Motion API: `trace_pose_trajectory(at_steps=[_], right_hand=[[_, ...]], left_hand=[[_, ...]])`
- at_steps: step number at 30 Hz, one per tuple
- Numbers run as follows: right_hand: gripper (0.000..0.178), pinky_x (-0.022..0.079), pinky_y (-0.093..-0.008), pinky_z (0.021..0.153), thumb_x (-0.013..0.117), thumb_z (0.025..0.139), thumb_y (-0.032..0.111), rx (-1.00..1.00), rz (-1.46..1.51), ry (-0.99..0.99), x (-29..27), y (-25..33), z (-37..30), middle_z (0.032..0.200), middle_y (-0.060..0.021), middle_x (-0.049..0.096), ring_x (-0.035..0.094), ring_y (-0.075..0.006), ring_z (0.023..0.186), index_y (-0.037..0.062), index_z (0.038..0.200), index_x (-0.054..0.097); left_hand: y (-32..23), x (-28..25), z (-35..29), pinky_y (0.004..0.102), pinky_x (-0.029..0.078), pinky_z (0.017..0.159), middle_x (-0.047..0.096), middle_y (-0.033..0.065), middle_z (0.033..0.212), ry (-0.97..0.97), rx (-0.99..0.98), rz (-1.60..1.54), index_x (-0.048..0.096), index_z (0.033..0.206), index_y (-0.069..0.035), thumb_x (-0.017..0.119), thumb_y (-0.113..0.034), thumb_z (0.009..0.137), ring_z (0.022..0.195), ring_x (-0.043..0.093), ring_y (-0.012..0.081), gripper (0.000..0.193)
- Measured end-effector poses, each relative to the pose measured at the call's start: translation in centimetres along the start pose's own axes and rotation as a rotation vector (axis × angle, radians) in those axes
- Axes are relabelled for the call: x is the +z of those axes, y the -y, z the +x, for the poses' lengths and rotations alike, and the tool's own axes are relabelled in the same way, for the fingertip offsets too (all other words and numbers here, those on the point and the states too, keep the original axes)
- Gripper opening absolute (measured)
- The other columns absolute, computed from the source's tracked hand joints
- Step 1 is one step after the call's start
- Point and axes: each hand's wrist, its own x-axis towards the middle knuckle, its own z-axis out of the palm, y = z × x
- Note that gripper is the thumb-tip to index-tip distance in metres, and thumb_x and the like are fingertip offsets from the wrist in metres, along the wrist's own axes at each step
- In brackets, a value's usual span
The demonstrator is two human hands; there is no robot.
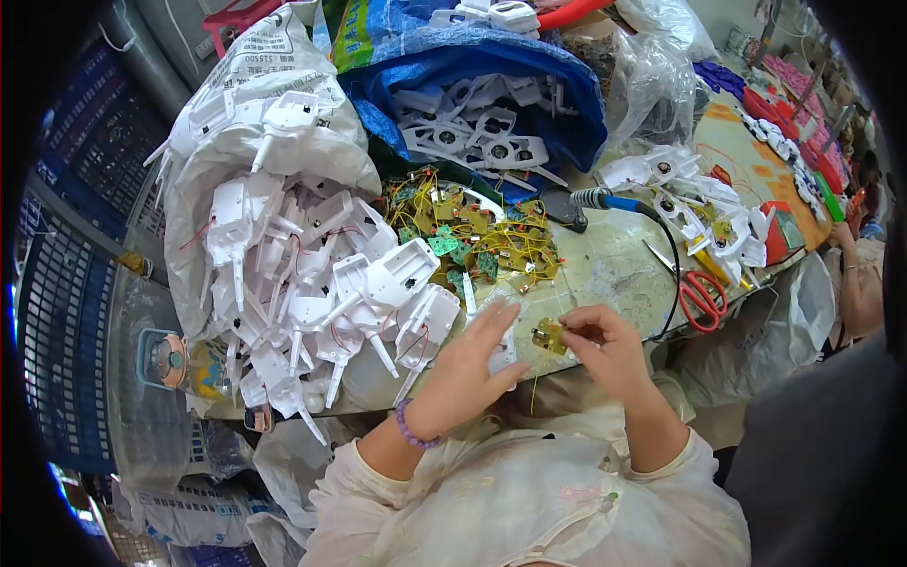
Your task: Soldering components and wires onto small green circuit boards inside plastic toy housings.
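My right hand (609,354) pinches a small yellow-brown circuit board (548,335) at its edge, with a thin yellow wire hanging below it. To its left, my left hand (470,370), with a purple bead bracelet at the wrist, has its fingers stretched out. Under and beside those fingers lies a white plastic housing (503,353), partly covered by the hand; whether they touch I cannot tell. Just beyond both hands is a heap of circuit boards (472,231) with yellow wires, a few of them green.
White housings (321,274) spill from a white woven sack (269,61) at left. A blue bag (576,85) holds more behind. At right lie a soldering iron (619,202), red-handled scissors (701,300) and assembled housings (723,227). Another person's arm (847,265) shows far right.
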Motion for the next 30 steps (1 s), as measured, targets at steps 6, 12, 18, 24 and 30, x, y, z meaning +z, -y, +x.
trace_pose_trajectory(at_steps=[6,12,18,24,30], right_hand=[[0.022,0.049,-0.0431,0.082,0.072,0.073,0.013,-0.463,-0.839,0.215,-0.6,-1.9,1.0,0.098,-0.0108,0.064,0.058,-0.0341,0.096,0.0056,0.092,0.065],[0.02,0.053,-0.0339,0.069,0.066,0.073,0.0,-0.835,-0.552,0.023,-2.7,5.3,-1.4,0.097,-0.0129,0.066,0.065,-0.0299,0.079,0.0032,0.093,0.064],[0.014,0.048,-0.0228,0.068,0.057,0.089,0.004,-0.489,-0.396,-0.679,-13.5,6.4,2.6,0.09,-0.0089,0.066,0.062,-0.0128,0.077,-0.0018,0.1,0.062],[0.02,0.047,-0.0218,0.069,0.056,0.092,0.013,-0.286,-0.44,-0.598,-19.2,8.4,12.7,0.094,-0.0044,0.065,0.059,-0.0086,0.081,0.0018,0.108,0.062],[0.044,0.049,-0.0292,0.074,0.068,0.082,0.019,-0.496,-0.61,-0.485,-17.2,11.7,19.4,0.108,-0.0103,0.062,0.061,-0.0156,0.084,0.0036,0.121,0.053]], left_hand=[[0.1,-0.8,-1.1,0.0412,0.038,0.1,0.045,0.0203,0.133,-0.097,0.314,0.377,0.048,0.129,-0.002,0.07,-0.026,0.079,0.122,0.044,0.036,0.059],[-1.9,-4.1,-5.0,0.0505,0.031,0.105,0.038,0.0189,0.139,-0.025,0.391,0.585,0.05,0.129,-0.011,0.074,-0.027,0.076,0.132,0.03,0.0445,0.061],[-7.2,-12.0,2.9,0.0477,0.035,0.104,0.046,0.0174,0.132,-0.037,0.5,0.99,0.053,0.124,-0.007,0.077,-0.017,0.069,0.13,0.035,0.0413,0.061],[-7.7,-18.4,18.2,0.0459,0.034,0.105,0.044,0.0166,0.136,-0.41,0.659,1.176,0.045,0.132,-0.008,0.072,-0.016,0.073,0.13,0.037,0.0372,0.065],[-7.4,-17.1,27.4,0.0486,0.038,0.089,0.058,0.009,0.116,-0.529,0.411,1.44,0.039,0.139,-0.024,0.067,-0.018,0.076,0.104,0.057,0.026,0.069]])
